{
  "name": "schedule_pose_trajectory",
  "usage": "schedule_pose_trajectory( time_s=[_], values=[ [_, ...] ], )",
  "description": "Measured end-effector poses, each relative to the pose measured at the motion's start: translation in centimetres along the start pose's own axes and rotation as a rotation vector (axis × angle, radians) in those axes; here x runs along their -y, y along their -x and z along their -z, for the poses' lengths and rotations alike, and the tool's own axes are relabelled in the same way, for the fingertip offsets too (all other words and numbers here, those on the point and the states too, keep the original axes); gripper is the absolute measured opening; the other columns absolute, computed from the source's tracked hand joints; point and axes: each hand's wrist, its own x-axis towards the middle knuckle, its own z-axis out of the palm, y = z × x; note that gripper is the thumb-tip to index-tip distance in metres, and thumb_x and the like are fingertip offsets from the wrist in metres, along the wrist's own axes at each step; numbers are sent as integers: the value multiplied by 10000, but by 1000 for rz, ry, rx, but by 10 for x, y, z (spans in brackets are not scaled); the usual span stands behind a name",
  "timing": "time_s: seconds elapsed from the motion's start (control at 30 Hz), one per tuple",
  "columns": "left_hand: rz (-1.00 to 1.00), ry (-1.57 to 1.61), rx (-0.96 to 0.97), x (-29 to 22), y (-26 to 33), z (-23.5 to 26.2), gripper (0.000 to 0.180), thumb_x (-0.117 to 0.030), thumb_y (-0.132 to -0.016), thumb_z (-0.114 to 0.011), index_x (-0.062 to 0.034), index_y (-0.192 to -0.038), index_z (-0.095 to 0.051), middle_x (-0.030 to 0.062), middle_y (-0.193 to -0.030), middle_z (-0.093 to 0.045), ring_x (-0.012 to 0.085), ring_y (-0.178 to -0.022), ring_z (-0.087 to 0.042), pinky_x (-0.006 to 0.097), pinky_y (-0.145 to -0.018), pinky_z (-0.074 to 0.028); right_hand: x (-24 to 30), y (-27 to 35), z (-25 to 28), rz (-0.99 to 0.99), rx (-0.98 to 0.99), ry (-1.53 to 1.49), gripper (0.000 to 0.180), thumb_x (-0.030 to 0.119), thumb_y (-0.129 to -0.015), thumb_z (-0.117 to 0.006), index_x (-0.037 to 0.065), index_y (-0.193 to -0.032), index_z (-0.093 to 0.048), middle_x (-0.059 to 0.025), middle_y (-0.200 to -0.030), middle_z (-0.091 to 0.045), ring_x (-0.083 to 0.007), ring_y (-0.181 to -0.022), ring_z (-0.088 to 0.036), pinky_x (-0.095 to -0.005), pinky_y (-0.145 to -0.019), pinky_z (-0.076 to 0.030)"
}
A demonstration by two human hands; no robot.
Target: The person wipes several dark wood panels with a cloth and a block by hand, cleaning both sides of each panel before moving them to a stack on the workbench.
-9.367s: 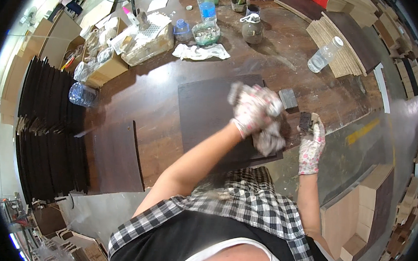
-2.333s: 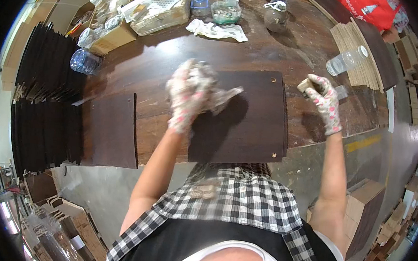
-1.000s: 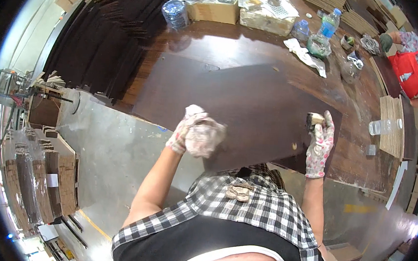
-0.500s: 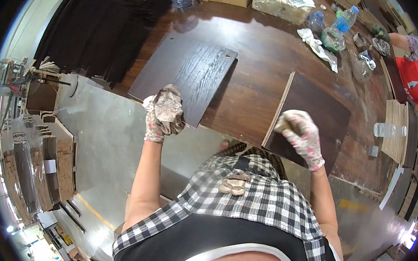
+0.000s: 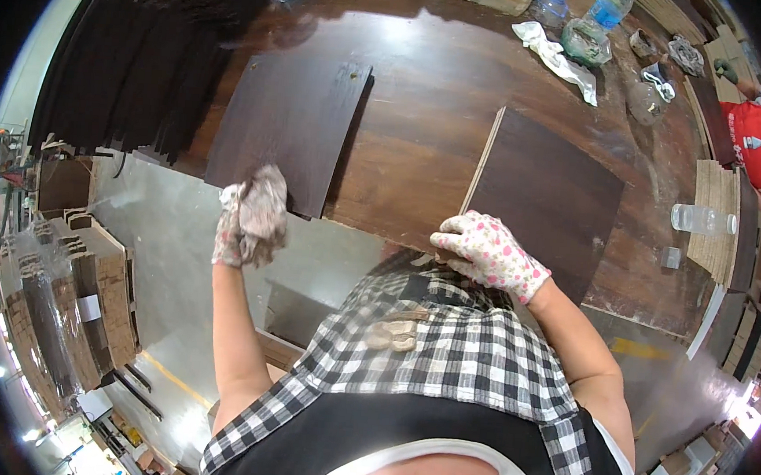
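My left hand (image 5: 235, 229), in a floral work glove, is closed on a crumpled, stained rag (image 5: 264, 210). It is at the near left corner of a dark brown board (image 5: 287, 125), which lies flat with a hole near its far right corner. My right hand (image 5: 496, 253), also gloved, lies palm down at the near left corner of a stack of dark boards (image 5: 552, 188). Its fingers are stretched toward the left, slightly apart, around the stack's pale edge. The fingertips' underside is hidden.
A brown-stained worktable (image 5: 423, 135) carries both. Dark panels (image 5: 137, 62) stand packed at far left. Bottles, a white cloth (image 5: 556, 63) and plastic bags are at far right, with a clear bottle (image 5: 702, 219) by pale-edged boards (image 5: 712, 190). Another person in red (image 5: 758, 145) stands at the right.
My left hand has moved left with the rag. My right hand has gone from above the stack to its near left corner, its fingers now stretched out. The view has shifted slightly.
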Motion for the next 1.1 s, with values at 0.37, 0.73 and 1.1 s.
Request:
schedule_pose_trajectory(
  time_s=[0.37, 0.73, 1.1],
  values=[
    [-37, -575, -123, -6, 85, -114, 194, -232, -943, -682, -53, -1017, -670, 12, -962, -664, 136, -873, -638, 309, -773, -533, -196, -44, 130, -220, -265, 205, 353, 185, -851, -748, 62, -1170, -662, -91, -1066, -675, -264, -1031, -652, -359, -923, -516],
    [-713, -1642, 640, 59, 77, -341, 609, -189, -741, -775, -193, -1333, -629, 126, -1409, -557, 387, -1100, -608, 465, -948, -493, -222, 106, 175, -519, -263, -183, 392, 152, -843, -708, 60, -1223, -670, -78, -1137, -686, -208, -1098, -631, -338, -987, -472],
    [-847, -1741, 627, 83, 70, -348, 650, -150, -765, -783, -175, -1382, -582, 167, -1406, -542, 377, -1191, -585, 433, -973, -508, -201, 229, 145, -750, -749, 34, 401, 179, -841, -745, 120, -1231, -674, -71, -1220, -662, -249, -1171, -617, -362, -1007, -477]
  ],
)
